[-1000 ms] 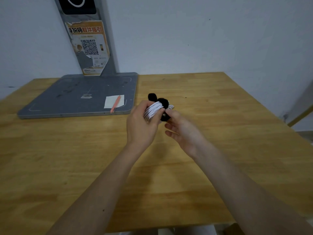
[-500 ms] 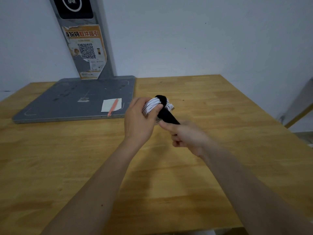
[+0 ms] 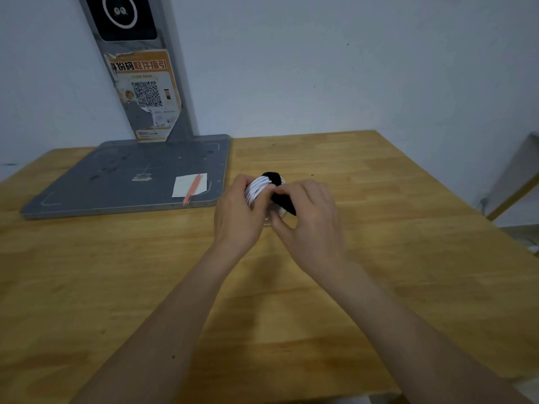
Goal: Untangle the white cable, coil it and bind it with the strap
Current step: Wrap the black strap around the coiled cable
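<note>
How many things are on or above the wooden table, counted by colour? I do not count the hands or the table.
White: 2, the coiled cable and the paper slip
Black: 1, the strap
Grey: 1, the stand base
Orange: 1, the pen
Total: 5

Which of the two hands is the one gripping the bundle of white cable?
The left hand: its fingers curl around the coiled white cable. The right hand instead presses the black strap against that coil.
</note>
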